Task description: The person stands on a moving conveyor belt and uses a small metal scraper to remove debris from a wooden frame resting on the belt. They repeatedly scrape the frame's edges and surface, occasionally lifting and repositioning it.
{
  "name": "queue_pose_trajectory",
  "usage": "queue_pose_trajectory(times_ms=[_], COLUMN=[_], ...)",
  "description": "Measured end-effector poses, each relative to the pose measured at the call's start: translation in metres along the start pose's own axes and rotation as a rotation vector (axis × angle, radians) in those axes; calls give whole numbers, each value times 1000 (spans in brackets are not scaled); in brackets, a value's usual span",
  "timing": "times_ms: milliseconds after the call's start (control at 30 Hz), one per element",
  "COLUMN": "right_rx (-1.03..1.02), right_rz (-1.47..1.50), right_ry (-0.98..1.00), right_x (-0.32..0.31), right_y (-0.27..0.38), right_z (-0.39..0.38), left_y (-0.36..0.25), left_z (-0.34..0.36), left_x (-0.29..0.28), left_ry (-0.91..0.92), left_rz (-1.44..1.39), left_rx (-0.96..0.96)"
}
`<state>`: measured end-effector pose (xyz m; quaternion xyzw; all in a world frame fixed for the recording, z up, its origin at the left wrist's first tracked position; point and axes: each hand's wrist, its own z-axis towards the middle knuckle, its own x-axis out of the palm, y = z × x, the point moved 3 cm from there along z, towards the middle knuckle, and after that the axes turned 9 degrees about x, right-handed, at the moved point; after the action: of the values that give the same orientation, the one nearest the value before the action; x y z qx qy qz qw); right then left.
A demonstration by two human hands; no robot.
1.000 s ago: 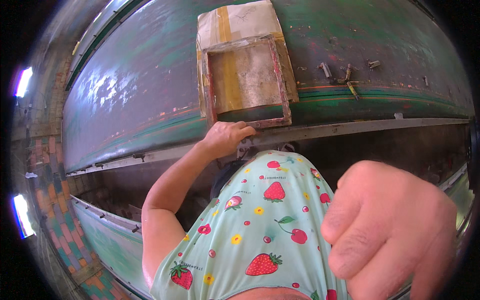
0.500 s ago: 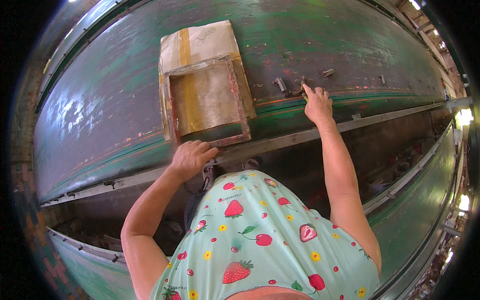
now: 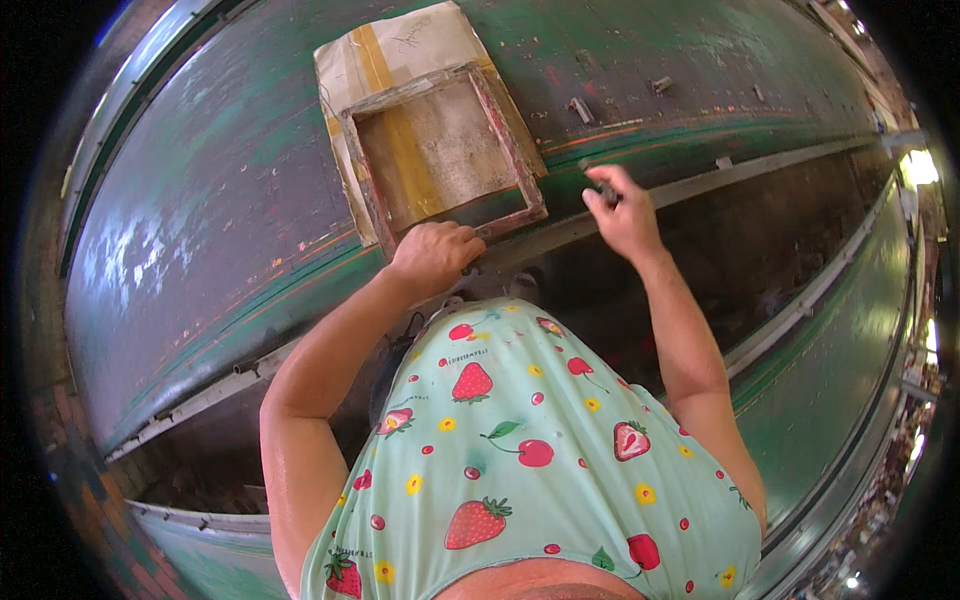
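My left hand (image 3: 437, 257) is closed over the near edge of a worn, reddish wooden frame (image 3: 513, 140) with a mesh-like sheet across it. Beneath the frame is a flat cardboard piece (image 3: 350, 62) with brown tape down it. Off to the right, my right hand (image 3: 628, 212) pinches a small dark tool (image 3: 604, 190) above the table's near rail. Fingers hide part of the tool, and I cannot make out its exact kind. Beyond that hand, a small grey metal piece (image 3: 581, 110) lies on the table.
The long, paint-stained green table (image 3: 220, 170) stretches away to both sides, edged by a metal rail (image 3: 740, 172). Another small metal piece (image 3: 661, 85) lies farther right. A second green table (image 3: 830, 330) stands at the lower right, across a dark gap.
My right hand has lifted a small dark tool off the table and drawn it toward me. My left hand stays on the frame. The whole view has shifted.
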<state>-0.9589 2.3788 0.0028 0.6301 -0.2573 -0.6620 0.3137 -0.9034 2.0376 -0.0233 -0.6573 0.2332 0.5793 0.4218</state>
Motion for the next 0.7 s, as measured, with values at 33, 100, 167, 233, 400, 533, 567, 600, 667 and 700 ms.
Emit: queue_pose_trajectory(times_ms=[33, 100, 167, 233, 400, 533, 567, 600, 667, 700], right_rx=[8, -90, -177, -154, -142, -123, -109, -134, -179, -174], right_rz=[43, 69, -11, -76, -173, -281, -324, -364, -441, -444], right_ry=[20, 15, 14, 42, -59, -92, -91, -115, -163, -205], right_x=[9, 30, 53, 73, 113, 127, 130, 132, 140, 143], right_y=[14, 42, 61, 71, 85, 94, 95, 97, 99, 98], right_z=[-30, -81, -117, -142, -164, -166, -166, -167, -168, -170], left_y=[1, 3, 4, 4, 5, 4, 3, 3, 2, 2], left_z=[1, 1, 1, 1, 3, 5, 6, 6, 6, 5], left_x=[0, 0, 1, 2, 4, 2, 2, 1, 1, 2], left_ry=[-7, -8, -32, -65, -79, -74, -75, -75, -75, -76], left_rz=[4, 7, 8, 11, 18, -8, -1, 5, 17, 23], left_rx=[23, 49, 74, 93, 113, 118, 124, 128, 129, 128])
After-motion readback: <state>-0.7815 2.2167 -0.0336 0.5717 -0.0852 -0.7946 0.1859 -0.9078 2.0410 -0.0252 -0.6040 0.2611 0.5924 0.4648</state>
